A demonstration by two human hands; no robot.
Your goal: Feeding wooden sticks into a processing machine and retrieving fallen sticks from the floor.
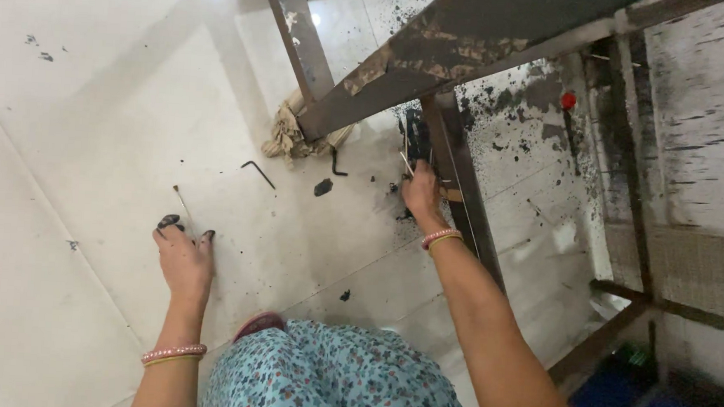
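My left hand (182,256) rests flat on the white tiled floor (93,132), fingers spread, tips blackened with grease. A thin stick (182,200) lies just beyond its fingertips. My right hand (422,194) reaches under the metal frame (436,42) and is closed around a small dark object (416,137) with thin rods, held against the upright frame leg (462,192). What exactly it grips is partly hidden. Both wrists wear pink and gold bangles.
A black hex key (258,172) lies on the floor ahead, another bent one (336,164) beside a crumpled beige rag (291,134). Black grease specks litter the tiles near the leg. A worn white board (706,106) stands right; a blue mat (616,398) lies lower right.
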